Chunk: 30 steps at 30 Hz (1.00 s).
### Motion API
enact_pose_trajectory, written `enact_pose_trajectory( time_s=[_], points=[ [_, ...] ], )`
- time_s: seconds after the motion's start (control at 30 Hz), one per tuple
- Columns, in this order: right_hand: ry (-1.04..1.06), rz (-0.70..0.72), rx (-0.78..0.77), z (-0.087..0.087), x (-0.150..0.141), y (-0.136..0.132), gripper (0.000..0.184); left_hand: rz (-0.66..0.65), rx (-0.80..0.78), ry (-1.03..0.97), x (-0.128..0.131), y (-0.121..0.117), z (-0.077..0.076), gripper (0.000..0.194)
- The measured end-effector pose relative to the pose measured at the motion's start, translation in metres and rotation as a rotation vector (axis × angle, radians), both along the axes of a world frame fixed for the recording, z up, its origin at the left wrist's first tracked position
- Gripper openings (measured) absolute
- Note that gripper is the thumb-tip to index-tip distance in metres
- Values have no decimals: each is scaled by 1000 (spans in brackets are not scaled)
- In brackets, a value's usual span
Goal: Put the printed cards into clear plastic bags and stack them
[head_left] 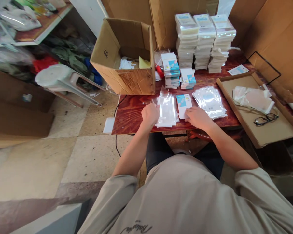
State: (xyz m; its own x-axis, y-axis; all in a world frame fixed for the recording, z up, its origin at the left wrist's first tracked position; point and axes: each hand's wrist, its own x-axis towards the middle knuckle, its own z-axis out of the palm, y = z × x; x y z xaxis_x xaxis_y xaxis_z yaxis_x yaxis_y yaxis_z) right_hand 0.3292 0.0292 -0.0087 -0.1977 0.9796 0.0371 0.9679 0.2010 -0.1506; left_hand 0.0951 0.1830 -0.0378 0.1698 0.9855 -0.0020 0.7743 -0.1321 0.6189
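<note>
My left hand is closed, its fingers pinching the left edge of a pile of clear plastic sleeves on the red-brown wooden table. My right hand rests palm down, fingers together, on the lower end of a white-and-blue card lying just right of that pile. A second pile of clear sleeves lies right of the card.
An open cardboard box stands at the table's back left. Stacks of blue cards and tall stacks of packed sleeves stand behind. A flat cardboard tray with glasses sits right. A white stool lies on the floor left.
</note>
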Motion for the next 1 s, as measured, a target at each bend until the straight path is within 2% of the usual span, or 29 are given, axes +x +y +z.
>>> enact_pose_trajectory(
  time_s=[0.07, 0.13, 0.17, 0.23, 0.33, 0.43, 0.5, 0.53, 0.6, 0.63, 0.67, 0.73, 0.87, 1.0],
  points=[
    [-37, 40, -60, 2, -1, 2, 16, -28, 93, 20, -3, -2, 4, 29],
    [-75, 67, -81, 2, 2, 1, 24, -60, 157, -68, -3, -4, 6, 29],
    [-88, 68, -88, 3, 3, 1, 27, -63, 139, -176, -2, -5, 5, 27],
    [-79, 26, -91, 4, 8, -2, 29, -28, -4, -492, 4, -6, 2, 23],
    [89, -171, 35, 8, 16, -12, 20, 95, -246, -953, 19, -10, -4, 20],
    [463, -475, 362, 14, 15, -32, 23, 189, -335, -1168, 32, -17, -6, 25],
    [827, -649, 476, 16, 6, -48, 32, 215, -363, -1228, 37, -23, -4, 27],
    [1008, -693, 447, 16, -1, -56, 38, 221, -373, -1245, 39, -26, -2, 28],
    [1277, -700, 275, 12, -16, -68, 47, 229, -395, -1267, 43, -33, 2, 31],
    [1346, -689, 186, 9, -23, -72, 51, 231, -408, -1277, 45, -37, 4, 32],
    [1380, -689, 123, 5, -29, -73, 53, 226, -424, -1286, 47, -41, 6, 34],
    [1405, -739, 108, -2, -37, -71, 57, 201, -464, -1295, 51, -50, 9, 35],
    [1442, -850, 312, -10, -39, -62, 59, 139, -546, -1302, 53, -68, 16, 40],
    [1488, -857, 465, -15, -48, -55, 60, 65, -595, -1294, 51, -87, 23, 51]
  ],
)
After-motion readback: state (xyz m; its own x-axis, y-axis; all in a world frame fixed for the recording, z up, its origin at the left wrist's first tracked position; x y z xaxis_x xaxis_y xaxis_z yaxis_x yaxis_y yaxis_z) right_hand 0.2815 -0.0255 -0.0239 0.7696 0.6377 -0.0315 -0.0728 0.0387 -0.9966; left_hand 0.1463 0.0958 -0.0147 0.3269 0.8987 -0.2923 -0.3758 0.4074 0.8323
